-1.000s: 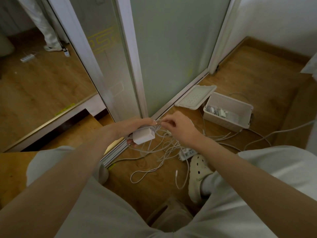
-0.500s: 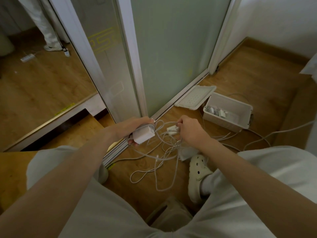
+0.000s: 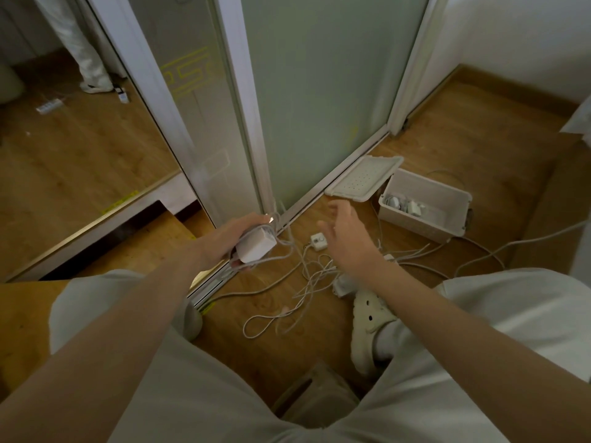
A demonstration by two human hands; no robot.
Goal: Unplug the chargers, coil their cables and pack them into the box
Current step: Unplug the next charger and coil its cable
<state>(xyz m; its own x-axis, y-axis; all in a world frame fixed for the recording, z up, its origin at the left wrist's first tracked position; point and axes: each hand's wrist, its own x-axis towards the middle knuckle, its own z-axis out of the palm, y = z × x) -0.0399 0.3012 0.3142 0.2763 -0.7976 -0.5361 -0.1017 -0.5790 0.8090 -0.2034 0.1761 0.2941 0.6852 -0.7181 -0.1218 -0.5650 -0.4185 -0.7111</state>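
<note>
View from a head-worn camera looking down at a person crouched on a wooden floor beside a frosted sliding door.

The left hand grips a white charger brick, fingers curled around it. A few loops of its cable are gathered against the brick, and the rest trails down to the floor.

The right hand holds nothing. Its fingers are spread and relaxed, hovering just above a small square white charger that lies on the floor.

Below both hands, thin white cables sprawl in a loose tangle. Part of what looks like a power strip shows under the right wrist.

To the right, well apart from the hands, stands the open white plastic box with some chargers already inside. Its lid lies next to it along the door track.

The step in hand appears to be coiling the brick's cable. The next move likely calls for the free hand to catch the trailing cable, separate it from the tangle and wind it on before the bundle goes into the box.
</note>
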